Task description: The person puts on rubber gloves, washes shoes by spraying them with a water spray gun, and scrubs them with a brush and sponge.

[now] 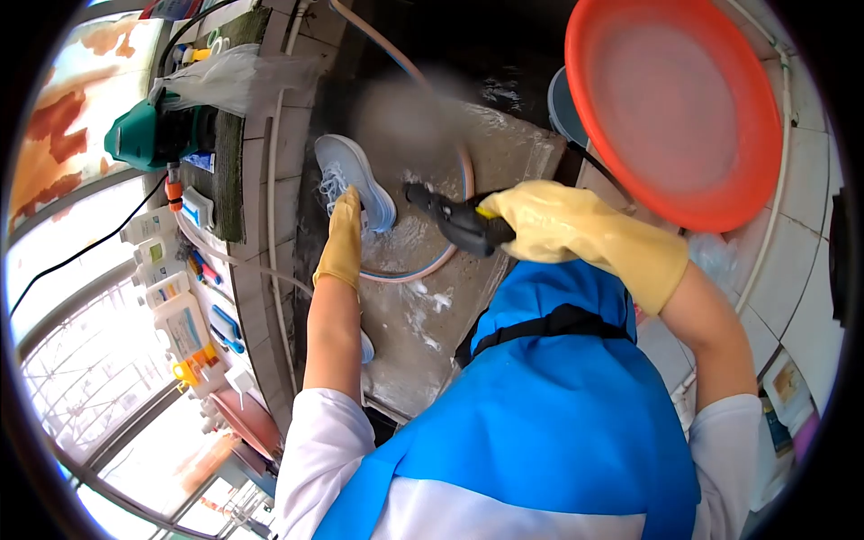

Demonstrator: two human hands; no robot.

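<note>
My left hand, in a yellow rubber glove, grips a light grey sneaker by its laced opening, over a wet stone slab. The shoe's sole edge looks pale blue, and foam lies around it. In my right hand, also gloved in yellow, is a black spray gun, its nozzle pointing left toward the shoe. A pinkish hose curls across the slab behind the shoe and the spray gun. Part of another light-coloured shoe shows beside my left forearm.
A large orange basin with cloudy liquid stands at upper right, partly above a grey bucket. Along the left ledge are a green pump, several white bottles and a blue brush. Tiled walls flank both sides.
</note>
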